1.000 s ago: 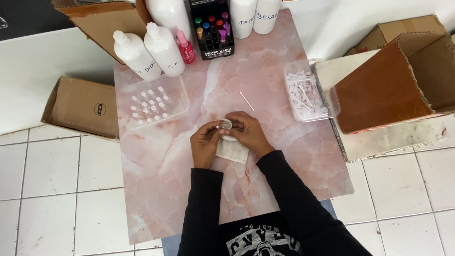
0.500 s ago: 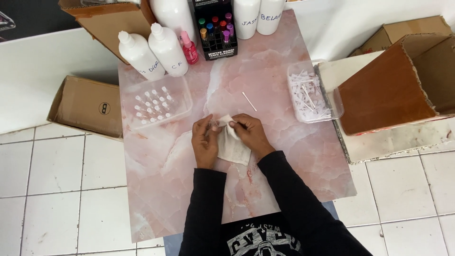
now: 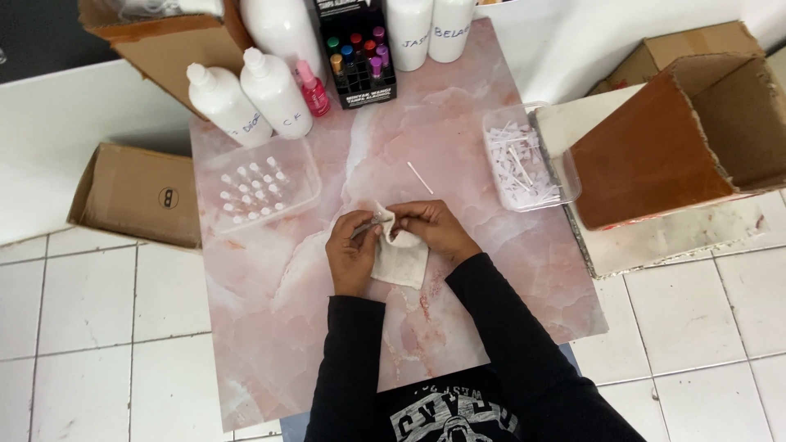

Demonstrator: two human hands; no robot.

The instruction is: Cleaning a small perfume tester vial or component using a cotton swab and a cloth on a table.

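This looks like a small home workshop for filling perfume samples, set up on the floor. A pink marble-patterned board (image 3: 491,270) serves as the bench, laid over white floor tiles (image 3: 90,327). At its far edge stand big white bottles (image 3: 274,90) with handwritten labels, a pink spray bottle (image 3: 313,88) and a black rack of coloured vials (image 3: 356,53). A clear tray of small vials (image 3: 254,184) and a tub of white sticks (image 3: 524,164) sit on the board. Open cardboard boxes (image 3: 679,139) lie around.
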